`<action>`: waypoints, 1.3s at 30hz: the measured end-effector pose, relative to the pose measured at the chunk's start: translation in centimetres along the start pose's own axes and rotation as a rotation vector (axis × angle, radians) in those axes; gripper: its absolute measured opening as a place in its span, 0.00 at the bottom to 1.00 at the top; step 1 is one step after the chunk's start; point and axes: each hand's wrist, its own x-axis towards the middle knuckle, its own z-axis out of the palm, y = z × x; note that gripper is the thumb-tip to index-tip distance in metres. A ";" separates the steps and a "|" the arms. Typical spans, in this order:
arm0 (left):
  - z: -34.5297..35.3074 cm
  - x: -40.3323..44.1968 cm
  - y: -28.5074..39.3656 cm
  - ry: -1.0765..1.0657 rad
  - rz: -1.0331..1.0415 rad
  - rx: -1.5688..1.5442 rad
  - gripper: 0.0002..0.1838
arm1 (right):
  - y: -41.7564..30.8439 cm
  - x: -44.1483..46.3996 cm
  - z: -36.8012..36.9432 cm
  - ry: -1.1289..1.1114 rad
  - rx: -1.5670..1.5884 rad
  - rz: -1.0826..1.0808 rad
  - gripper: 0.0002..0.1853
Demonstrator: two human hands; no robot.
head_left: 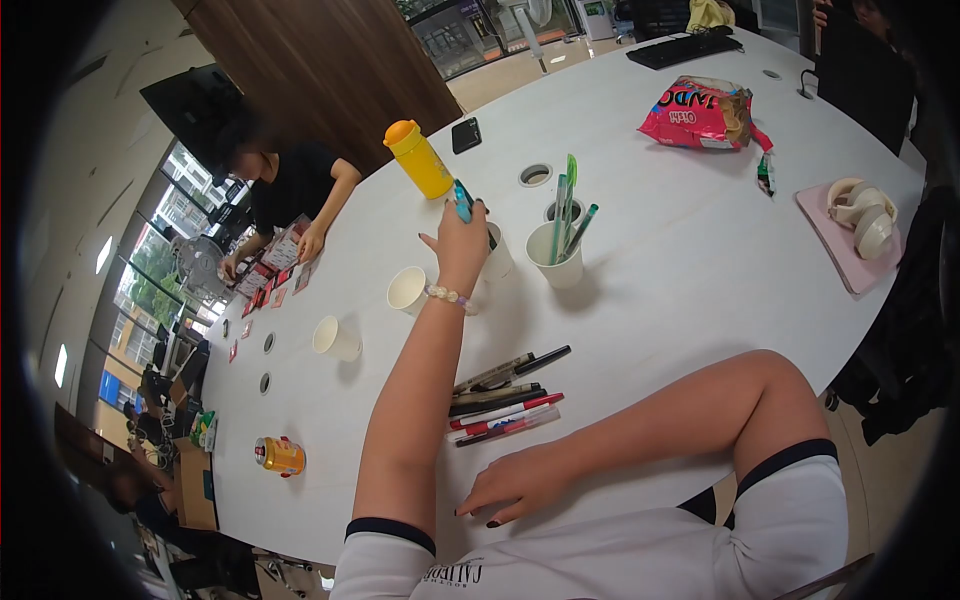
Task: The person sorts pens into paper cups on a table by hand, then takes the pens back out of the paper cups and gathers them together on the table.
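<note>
My left hand (pixel 463 240), with a beaded bracelet (pixel 452 297) on the wrist, is closed on blue pens (pixel 462 203) that stick up above the fingers; their exact count is hard to see. It is above and beside a white paper cup (pixel 499 260), which it partly hides. Green pens (pixel 562 215) stand in another paper cup (pixel 556 270) to the right. My right hand (pixel 520 482) lies on the table, fingers stretched out and holding nothing. Just beyond it lie black pens (pixel 495 398) and red pens (pixel 508 418) in a row.
Two more paper cups (pixel 407 290) stand left of my left arm. A yellow bottle (pixel 420 160), a phone (pixel 466 135), a can (pixel 280 456), a snack bag (pixel 697 115) and headphones (pixel 862 215) are on the white table (pixel 640 300). Another person (pixel 290 190) handles red packets at the left.
</note>
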 end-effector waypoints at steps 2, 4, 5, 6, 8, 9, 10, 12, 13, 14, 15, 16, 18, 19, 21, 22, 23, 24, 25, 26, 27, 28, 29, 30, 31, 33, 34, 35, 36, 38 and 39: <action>-1.1 -0.4 0.6 0.104 0.113 -0.256 0.18 | 0.1 0.0 0.1 -0.024 -0.003 0.018 0.24; -2.8 -1.5 1.7 0.251 0.350 -0.504 0.16 | 0.4 0.1 0.3 0.019 -0.015 -0.016 0.23; -4.0 -2.9 2.5 0.295 0.466 -0.490 0.15 | 0.3 0.0 0.3 0.019 -0.015 -0.016 0.23; -5.2 -4.9 3.4 0.279 0.474 -0.452 0.16 | 0.0 -0.2 0.2 0.098 0.102 -0.050 0.21; -6.1 -8.6 2.6 0.234 0.648 -0.049 0.21 | -0.4 -0.5 -0.4 0.176 0.215 -0.082 0.20; -5.9 -10.2 1.4 0.135 0.650 0.048 0.26 | -0.6 -0.5 -0.9 0.222 0.144 -0.123 0.18; -5.2 -11.8 0.2 0.095 0.655 0.152 0.22 | -0.7 -0.5 -1.3 0.265 0.072 -0.164 0.16; -3.5 -13.7 -3.6 -0.175 0.531 0.275 0.28 | -0.8 -0.5 -1.4 0.261 0.004 -0.210 0.15; -3.0 -14.6 -4.8 -0.170 0.528 0.273 0.28 | -0.8 -0.6 -1.3 0.257 -0.065 -0.253 0.15; -2.4 -15.4 -5.8 -0.241 0.483 0.327 0.31 | -0.8 -0.6 -1.0 0.250 -0.063 -0.248 0.15; -2.0 -16.0 -6.3 -0.308 0.443 0.377 0.34 | -0.8 -0.6 -1.0 0.284 -0.140 -0.332 0.14; -1.9 -16.6 -6.6 -0.301 0.445 0.367 0.34 | -0.9 -0.6 -0.9 0.318 -0.216 -0.419 0.14; -1.9 -17.0 -6.9 -0.364 0.470 0.408 0.37 | -2.2 -1.4 -2.3 0.463 -0.395 -0.487 0.13; -1.9 -17.0 -6.9 -0.353 0.472 0.396 0.37 | -2.8 -2.0 -3.2 0.619 -0.561 -0.565 0.13; -1.8 -17.2 -7.0 -0.377 0.464 0.402 0.38 | -3.0 -3.6 -5.3 1.036 -0.583 -0.433 0.13; -1.8 -17.3 -7.1 -0.388 0.459 0.404 0.38 | -1.1 -5.0 -5.9 1.325 -0.508 -0.254 0.16; -1.7 -17.3 -7.2 -0.376 0.459 0.389 0.38 | -1.3 -5.3 -7.3 1.658 0.002 -0.241 0.19; -1.6 -17.3 -7.3 -0.381 0.457 0.386 0.38 | -1.0 -6.8 -8.9 1.838 0.046 -0.050 0.22; -1.5 -17.3 -7.4 -0.384 0.456 0.381 0.38 | -0.3 -8.3 -10.3 2.008 0.085 0.148 0.24; -1.5 -17.3 -7.4 -0.371 0.457 0.361 0.38 | 0.9 -8.8 -11.2 1.995 0.062 0.155 0.24; -1.5 -17.4 -7.4 -0.382 0.449 0.378 0.38 | 2.3 -9.4 -11.9 1.987 0.040 0.312 0.28; -1.5 -17.3 -7.3 -0.390 0.445 0.400 0.38 | 2.9 -9.7 -12.8 1.978 0.017 0.462 0.32; -1.5 -17.3 -7.3 -0.379 0.446 0.387 0.38 | 2.8 -9.6 -13.7 1.969 0.000 0.464 0.32; -1.4 -17.3 -7.4 -0.374 0.456 0.384 0.38 | 2.7 -9.3 -14.7 1.884 0.099 0.510 0.35; -1.3 -17.3 -7.6 -0.373 0.464 0.385 0.38 | 2.6 -8.9 -15.5 1.796 0.203 0.556 0.37; -1.2 -17.3 -7.8 -0.366 0.467 0.382 0.38 | 2.2 -9.0 -17.1 1.662 0.242 0.706 0.31; -1.2 -17.3 -7.9 -0.368 0.474 0.385 0.39 | 2.9 -9.2 -17.7 1.676 0.288 0.688 0.25; -1.2 -17.3 -7.9 -0.358 0.470 0.384 0.39 | 3.5 -9.3 -18.3 1.689 0.332 0.669 0.20; -1.1 -17.3 -8.0 -0.361 0.477 0.385 0.39 | 3.9 -9.5 -18.6 1.681 0.324 0.666 0.20; -1.2 -17.2 -7.9 -0.375 0.485 0.387 0.39 | 4.2 -9.9 -18.6 1.668 0.278 0.643 0.17; -1.2 -17.2 -8.0 -0.371 0.480 0.378 0.39 | 4.0 -10.0 -18.7 1.661 0.271 0.650 0.17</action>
